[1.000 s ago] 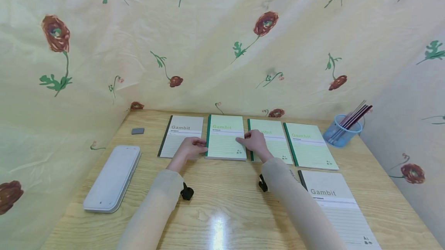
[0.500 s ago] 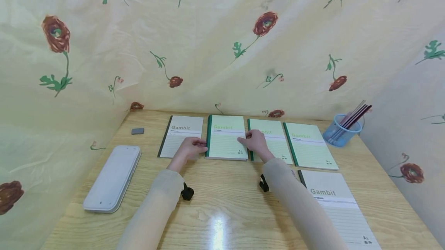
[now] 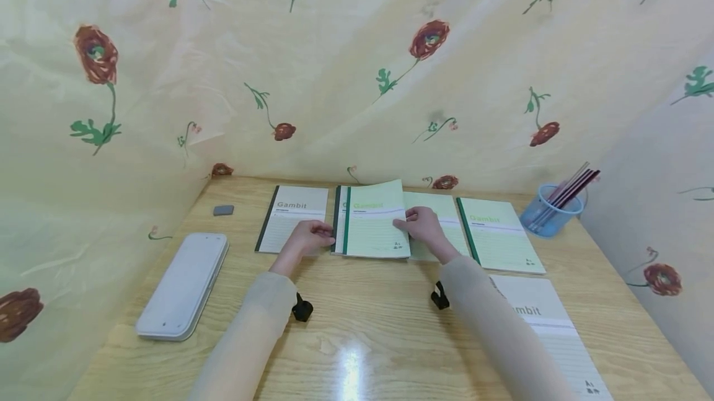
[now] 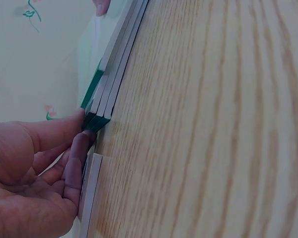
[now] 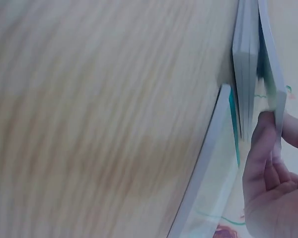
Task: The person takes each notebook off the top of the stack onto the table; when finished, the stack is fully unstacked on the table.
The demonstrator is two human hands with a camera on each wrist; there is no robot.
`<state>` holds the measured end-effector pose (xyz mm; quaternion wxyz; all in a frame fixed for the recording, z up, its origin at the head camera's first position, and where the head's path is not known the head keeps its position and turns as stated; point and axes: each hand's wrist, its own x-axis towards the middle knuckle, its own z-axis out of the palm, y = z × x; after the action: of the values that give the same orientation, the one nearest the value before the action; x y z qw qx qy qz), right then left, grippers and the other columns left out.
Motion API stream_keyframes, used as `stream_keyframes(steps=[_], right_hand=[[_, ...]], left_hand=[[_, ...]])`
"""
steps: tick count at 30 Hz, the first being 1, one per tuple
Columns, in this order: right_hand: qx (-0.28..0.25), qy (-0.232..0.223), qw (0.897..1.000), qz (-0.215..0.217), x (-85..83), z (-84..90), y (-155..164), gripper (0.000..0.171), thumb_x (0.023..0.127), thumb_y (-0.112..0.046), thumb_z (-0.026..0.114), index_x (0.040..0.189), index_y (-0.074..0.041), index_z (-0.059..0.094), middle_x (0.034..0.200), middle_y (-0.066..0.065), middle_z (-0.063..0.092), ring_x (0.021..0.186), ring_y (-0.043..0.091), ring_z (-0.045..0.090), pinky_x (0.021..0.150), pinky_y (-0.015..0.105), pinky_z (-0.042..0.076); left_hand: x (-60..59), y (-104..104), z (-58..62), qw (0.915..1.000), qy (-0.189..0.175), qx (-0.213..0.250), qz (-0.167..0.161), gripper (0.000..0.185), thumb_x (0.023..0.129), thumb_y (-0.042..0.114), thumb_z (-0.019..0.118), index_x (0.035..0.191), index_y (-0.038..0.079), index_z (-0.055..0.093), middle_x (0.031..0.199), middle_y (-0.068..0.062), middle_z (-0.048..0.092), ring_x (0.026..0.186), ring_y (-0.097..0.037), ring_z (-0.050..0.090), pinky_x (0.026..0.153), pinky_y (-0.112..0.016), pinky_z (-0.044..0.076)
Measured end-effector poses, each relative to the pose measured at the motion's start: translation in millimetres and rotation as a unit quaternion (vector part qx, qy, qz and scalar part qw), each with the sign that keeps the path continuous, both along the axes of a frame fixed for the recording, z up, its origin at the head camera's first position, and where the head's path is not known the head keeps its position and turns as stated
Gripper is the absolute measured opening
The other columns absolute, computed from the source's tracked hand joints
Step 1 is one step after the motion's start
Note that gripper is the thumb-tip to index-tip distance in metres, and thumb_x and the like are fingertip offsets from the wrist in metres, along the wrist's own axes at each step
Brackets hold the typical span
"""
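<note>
A stack of green notebooks [image 3: 339, 227] lies second from the left in a row on the wooden table [image 3: 362, 326]. My left hand [image 3: 326, 237] pinches the stack's green spine near its front corner, thumb above and forefinger at the side [image 4: 83, 135]. My right hand [image 3: 404, 223] pinches the right edge of the top green notebook [image 3: 375, 222], which is raised and shifted right over the neighbouring green notebook [image 3: 442, 207]. In the right wrist view the lifted cover [image 5: 271, 64] stands clear of the stack [image 5: 243, 69], with my thumb [image 5: 260, 144] on it.
A grey Gambit notebook [image 3: 294, 218] lies left of the stack and another green one [image 3: 498, 235] at the right. A second grey notebook [image 3: 549, 333] sits front right, a blue pencil cup [image 3: 549, 210] behind it. A white pencil case [image 3: 183, 286] and grey eraser [image 3: 223, 209] lie left.
My right hand has lifted the top green notebook off the stack and drawn it to the right, baring the one beneath. My left hand stays at the spine.
</note>
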<state>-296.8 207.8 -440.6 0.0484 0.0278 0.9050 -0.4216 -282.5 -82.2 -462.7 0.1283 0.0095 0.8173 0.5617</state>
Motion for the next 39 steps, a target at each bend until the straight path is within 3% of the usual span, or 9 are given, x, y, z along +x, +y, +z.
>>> stream_keyframes(steps=[4, 9, 20, 26, 30, 39], right_hand=[[-0.038, -0.018, 0.999, 0.001, 7.2, 3.9, 10.2, 0.05, 0.095, -0.026, 0.069, 0.128, 0.008, 0.051, 0.121, 0.028, 0.062, 0.092, 0.029, 0.066, 0.079, 0.037, 0.054], [-0.058, -0.041, 0.997, -0.01, 19.1, 10.0, 24.4, 0.045, 0.096, -0.025, 0.068, 0.125, 0.006, 0.05, 0.101, 0.017, 0.066, 0.072, 0.016, 0.062, 0.068, 0.03, 0.053], [-0.058, -0.073, 0.996, 0.018, 73.5, 30.8, 58.2, 0.053, 0.099, -0.029, 0.064, 0.129, 0.009, 0.043, 0.085, 0.005, 0.065, 0.071, 0.016, 0.061, 0.074, 0.034, 0.05], [-0.068, -0.098, 0.993, 0.008, 114.9, 28.5, 82.6, 0.055, 0.099, -0.031, 0.064, 0.129, 0.008, 0.04, 0.073, 0.0, 0.06, 0.069, 0.019, 0.058, 0.072, 0.035, 0.049], [-0.067, -0.112, 0.991, -0.003, 139.4, 26.9, 94.6, 0.056, 0.098, -0.034, 0.064, 0.128, 0.007, 0.041, 0.074, 0.0, 0.06, 0.068, 0.02, 0.054, 0.067, 0.036, 0.044], [-0.05, -0.14, 0.988, -0.031, 180.5, 13.9, 107.7, 0.048, 0.097, -0.033, 0.067, 0.121, 0.004, 0.048, 0.075, 0.002, 0.064, 0.068, 0.019, 0.055, 0.064, 0.03, 0.043]], left_hand=[[1.3, 1.0, 1.6, 1.0, 0.004, -0.003, -0.001, 0.03, 0.089, 0.002, 0.073, 0.118, -0.004, 0.066, 0.108, -0.014, 0.069, 0.102, -0.026, 0.064, 0.093, -0.037, 0.05], [2.0, 1.3, 2.8, 0.9999, 0.008, -0.01, 0.003, 0.03, 0.089, 0.002, 0.073, 0.118, -0.004, 0.066, 0.108, -0.014, 0.069, 0.103, -0.027, 0.064, 0.094, -0.037, 0.05], [0.7, 0.6, 4.1, 0.9999, 0.009, -0.012, 0.003, 0.031, 0.089, 0.001, 0.073, 0.119, -0.004, 0.066, 0.11, -0.015, 0.069, 0.105, -0.028, 0.063, 0.094, -0.038, 0.049], [1.5, 1.0, 1.6, 1.0, 0.003, -0.005, -0.002, 0.032, 0.089, 0.002, 0.073, 0.12, -0.004, 0.066, 0.11, -0.015, 0.068, 0.105, -0.028, 0.063, 0.095, -0.037, 0.049], [1.9, 1.6, 3.0, 0.9999, 0.006, -0.013, -0.003, 0.032, 0.089, 0.002, 0.073, 0.119, -0.004, 0.066, 0.11, -0.015, 0.068, 0.105, -0.029, 0.063, 0.095, -0.038, 0.049], [4.3, 0.0, 4.7, 0.9998, 0.006, -0.018, -0.007, 0.033, 0.088, 0.0, 0.073, 0.12, -0.005, 0.065, 0.111, -0.016, 0.068, 0.106, -0.029, 0.063, 0.094, -0.037, 0.05]])
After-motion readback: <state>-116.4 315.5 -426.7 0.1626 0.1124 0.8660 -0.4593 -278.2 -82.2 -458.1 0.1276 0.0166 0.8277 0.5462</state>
